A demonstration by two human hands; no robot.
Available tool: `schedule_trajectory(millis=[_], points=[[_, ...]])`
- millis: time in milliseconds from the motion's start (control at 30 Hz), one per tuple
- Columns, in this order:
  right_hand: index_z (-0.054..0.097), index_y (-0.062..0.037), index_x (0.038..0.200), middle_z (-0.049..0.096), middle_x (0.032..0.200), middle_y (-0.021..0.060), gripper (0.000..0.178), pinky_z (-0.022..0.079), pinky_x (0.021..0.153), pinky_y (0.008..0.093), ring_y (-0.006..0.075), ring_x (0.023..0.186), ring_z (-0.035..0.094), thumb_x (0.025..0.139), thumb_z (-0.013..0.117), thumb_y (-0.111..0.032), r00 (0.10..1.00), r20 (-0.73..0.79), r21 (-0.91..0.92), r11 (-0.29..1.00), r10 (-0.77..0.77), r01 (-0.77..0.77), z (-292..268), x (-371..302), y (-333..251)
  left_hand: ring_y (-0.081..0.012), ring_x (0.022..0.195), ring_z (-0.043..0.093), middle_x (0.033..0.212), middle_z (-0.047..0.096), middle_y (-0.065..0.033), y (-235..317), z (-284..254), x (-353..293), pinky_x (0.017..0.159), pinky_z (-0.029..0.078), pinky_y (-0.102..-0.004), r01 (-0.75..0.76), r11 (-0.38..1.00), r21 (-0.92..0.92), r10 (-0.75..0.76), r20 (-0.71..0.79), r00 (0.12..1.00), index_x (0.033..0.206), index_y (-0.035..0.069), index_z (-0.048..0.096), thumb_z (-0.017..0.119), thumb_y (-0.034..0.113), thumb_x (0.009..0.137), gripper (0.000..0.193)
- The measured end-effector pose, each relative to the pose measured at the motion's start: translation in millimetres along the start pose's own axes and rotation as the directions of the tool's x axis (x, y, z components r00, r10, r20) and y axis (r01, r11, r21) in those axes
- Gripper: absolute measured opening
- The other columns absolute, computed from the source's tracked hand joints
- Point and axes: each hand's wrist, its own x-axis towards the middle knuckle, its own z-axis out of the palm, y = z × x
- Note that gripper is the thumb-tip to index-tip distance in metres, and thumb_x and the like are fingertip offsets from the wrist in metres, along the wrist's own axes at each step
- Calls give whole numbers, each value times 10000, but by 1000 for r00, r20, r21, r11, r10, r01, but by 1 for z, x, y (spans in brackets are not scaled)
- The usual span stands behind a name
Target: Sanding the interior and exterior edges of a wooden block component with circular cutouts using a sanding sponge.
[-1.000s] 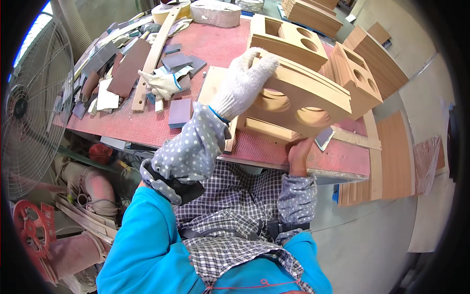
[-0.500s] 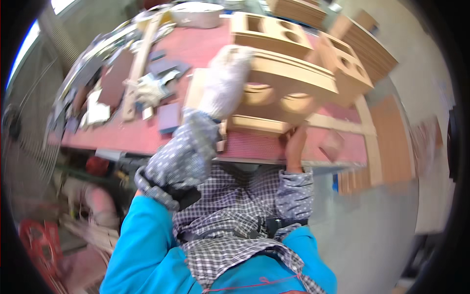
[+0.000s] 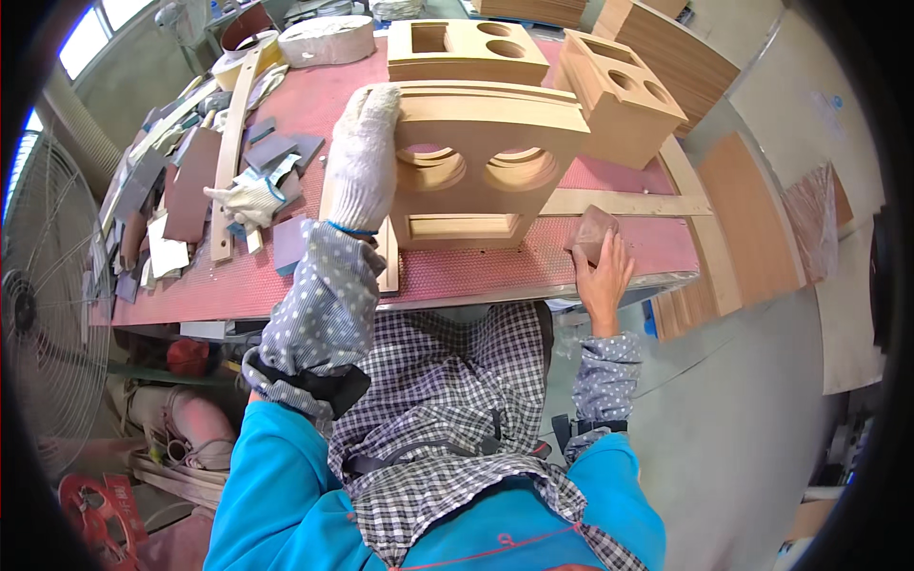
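Observation:
A pale wooden box [image 3: 476, 205] with two round holes and a slot stands on the red table before me. My left hand [image 3: 367, 143], in a white knitted glove, grips its upper left corner, fingers closed over the top edge. My bare right hand [image 3: 604, 281] is on the table to the right of the box. Its thumb and fingers are about the near edge of a brown sanding block [image 3: 594, 231], which lies beside a flat wooden strip [image 3: 647, 204]. The fingertips' undersides are hidden.
Two similar boxes stand behind, one at the back [image 3: 466, 65] and one at right [image 3: 619, 114]. At left lie sanding pads [image 3: 271, 152], a white glove [image 3: 249, 202] and a long wooden slat [image 3: 228, 181]. A large fan [image 3: 57, 295] stands far left; wooden panels [image 3: 747, 209] lie at right.
My right hand has gone from the box's lower right edge to the sanding block. My left hand keeps its hold on the box corner. The whole view has shifted.

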Motion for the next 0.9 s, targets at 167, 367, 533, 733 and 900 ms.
schedule_trajectory(millis=[167,367,533,733,900], points=[[347,-13,1571,360,1598,272,837,128,1240,571,420,1505,301,968,580,-545,999,21,41,999,-33,32,3,8,-14,-345,1094,637,1253,612,-191,5,-3,2,978,498,-375,131,985,-110,-128,31,991,1256,39,603,470,164,1049,276],[356,45,1550,372,1590,280,687,196,1252,462,386,1509,319,1058,487,-416,992,-100,409,906,-77,111,-13,-8,-53,-164,1030,622,1084,681,-92,38,-5,6,946,483,-309,301,898,-320,-312,17,950,1272,26,611,533,377,1054,421],[391,59,1524,429,1558,220,659,273,1210,395,310,1463,378,1101,396,-447,980,96,901,434,-175,-10,10,-9,-95,-142,1002,597,1087,672,-69,39,-6,8,922,480,-298,297,889,-349,-318,-2,948,1275,29,626,543,340,1057,389],[474,54,1461,581,1399,171,612,364,1112,361,257,1290,516,1116,368,-441,927,344,880,394,-147,-265,8,0,-126,-137,981,585,1086,671,-68,35,-6,11,904,476,-303,343,892,-294,-349,35,936,1232,31,657,524,304,1070,344],[553,54,1345,616,1305,133,571,410,1040,360,224,1175,546,1105,420,-447,962,243,848,509,-124,-149,4,-4,-132,-286,1053,631,1146,660,-180,59,-7,5,968,473,-366,308,931,-195,-310,19,951,1237,-1,621,490,239,1069,321]])
